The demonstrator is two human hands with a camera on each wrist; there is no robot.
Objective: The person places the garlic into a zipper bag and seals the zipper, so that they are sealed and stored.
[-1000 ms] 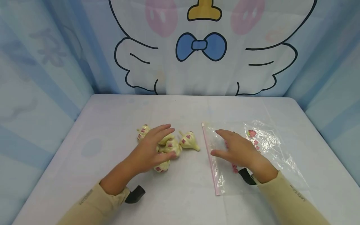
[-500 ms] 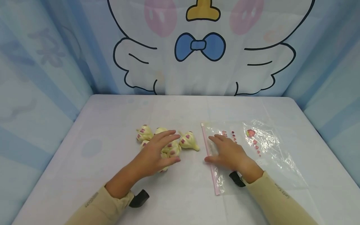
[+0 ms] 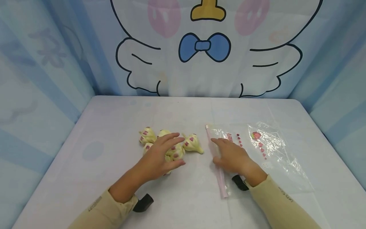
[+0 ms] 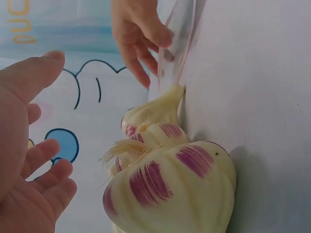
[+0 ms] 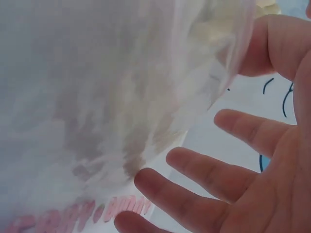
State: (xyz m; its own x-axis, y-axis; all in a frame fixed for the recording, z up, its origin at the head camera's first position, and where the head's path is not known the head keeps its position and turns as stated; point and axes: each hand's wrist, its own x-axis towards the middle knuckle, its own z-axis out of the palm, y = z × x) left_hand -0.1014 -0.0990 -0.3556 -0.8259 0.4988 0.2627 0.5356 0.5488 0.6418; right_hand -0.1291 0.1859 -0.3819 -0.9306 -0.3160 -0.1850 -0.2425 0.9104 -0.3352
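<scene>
Several garlic bulbs (image 3: 176, 151), cream with purple streaks, lie in a cluster at the middle of the table. My left hand (image 3: 155, 159) hovers over them with spread, relaxed fingers; the left wrist view shows one garlic bulb (image 4: 170, 189) beside the hand, with none in its grasp. To the right lies a transparent zip bag (image 3: 281, 168) with a pink strip and red strawberry prints. Over its pink edge is my right hand (image 3: 235, 159). In the right wrist view its thumb (image 5: 284, 46) is at the raised pink edge, and the fingers (image 5: 194, 170) stretch loosely beside the plastic.
A white cloth covers the table (image 3: 114, 114). Behind it hangs a curtain (image 3: 200, 79) with a cartoon print, and blue curtains stand at both sides. A black wrist camera (image 3: 143, 203) sits below the left sleeve, another wrist camera (image 3: 239, 182) below the right.
My right hand has moved left and down to the bag's pink edge, which now bends and shifts slightly right. My left hand has drifted slightly right and nearer, uncovering more garlic.
</scene>
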